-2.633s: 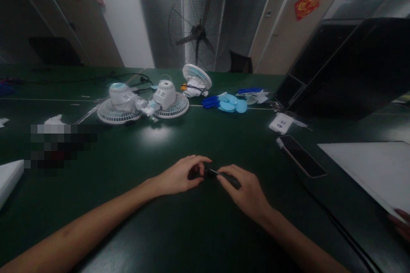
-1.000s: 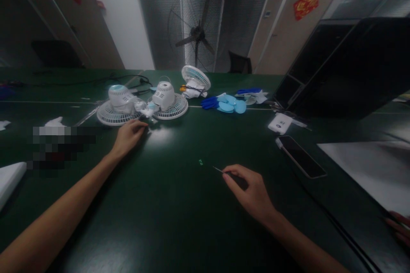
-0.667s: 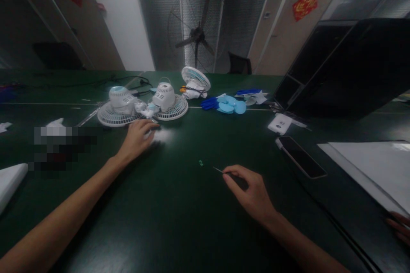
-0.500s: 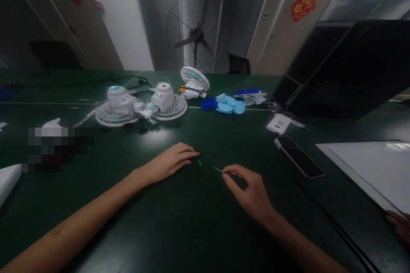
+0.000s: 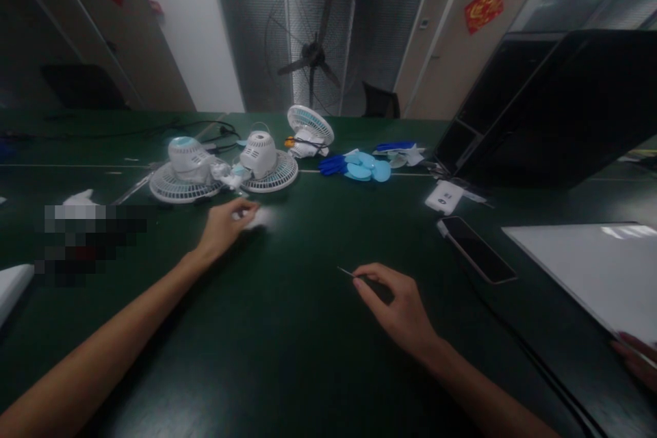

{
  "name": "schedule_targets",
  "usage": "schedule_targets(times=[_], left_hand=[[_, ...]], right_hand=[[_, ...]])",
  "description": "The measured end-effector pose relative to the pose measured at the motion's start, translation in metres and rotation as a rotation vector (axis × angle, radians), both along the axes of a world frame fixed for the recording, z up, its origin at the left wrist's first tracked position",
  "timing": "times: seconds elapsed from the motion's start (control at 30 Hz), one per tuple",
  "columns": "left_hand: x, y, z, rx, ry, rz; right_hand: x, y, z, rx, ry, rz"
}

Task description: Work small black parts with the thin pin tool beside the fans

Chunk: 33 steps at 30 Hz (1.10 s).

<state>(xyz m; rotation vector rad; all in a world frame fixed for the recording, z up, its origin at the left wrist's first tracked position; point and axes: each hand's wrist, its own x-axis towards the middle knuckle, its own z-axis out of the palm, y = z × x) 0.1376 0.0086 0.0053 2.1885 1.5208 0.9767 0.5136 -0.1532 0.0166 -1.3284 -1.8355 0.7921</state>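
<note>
The step in hand looks like a small repositioning by the left hand (image 5: 220, 227) while the right hand (image 5: 400, 301) waits with its tool. The left hand is over the bench (image 5: 287, 356), just on the near side of the two small fans that lie face down, one (image 5: 259, 159) near its fingertips and the other (image 5: 181, 168) farther to the left. Its thumb and forefinger are drawn together, nearly or quite meeting; glare lies behind them, and I cannot tell whether a small part is pinched there. The right hand is partly curled, thumb and forefinger closed on a thin-shafted tool (image 5: 345, 272), probably a screwdriver, with its handle mostly hidden in the palm. The shaft points up and to the left in the view, and its tip is well apart from the fans; whether it touches the bench is unclear. Crumpled clear wrap (image 5: 233, 178) sits between the two fans, beyond the left fingertips. As I judge it, any move from here calls for a light, exact fingertip pinch on the left, clear of that wrap, and a steady right grip so the slim tip does not swing or scratch. Light blue fan blades (image 5: 367, 168) lie farther back, and a phone (image 5: 477, 250) lies to the right of the right hand.
</note>
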Motion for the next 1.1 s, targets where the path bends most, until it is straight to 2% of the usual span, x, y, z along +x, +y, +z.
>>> schedule_targets(times=[0.1, 0.17, 0.23, 0.43, 0.63, 1.1], left_hand=[[-0.040, 0.016, -0.001, 0.080, -0.096, 0.259], [-0.056, 0.021, -0.004, 0.120, -0.058, 0.348], [-0.064, 0.022, -0.007, 0.130, 0.002, 0.382], [-0.067, 0.024, -0.013, 0.076, 0.097, 0.353], [-0.067, 0.024, -0.012, 0.063, 0.154, 0.316], [-0.063, 0.023, -0.006, -0.095, 0.085, 0.365]], right_hand=[[-0.001, 0.000, 0.001, -0.004, 0.006, 0.003], [-0.002, 0.000, 0.001, 0.001, 0.001, 0.000], [-0.002, 0.000, 0.002, 0.017, -0.008, -0.006], [0.000, 0.001, 0.000, 0.013, 0.005, 0.001], [0.000, 0.000, -0.001, -0.009, 0.012, 0.011], [-0.001, 0.001, -0.001, 0.011, 0.005, 0.010]])
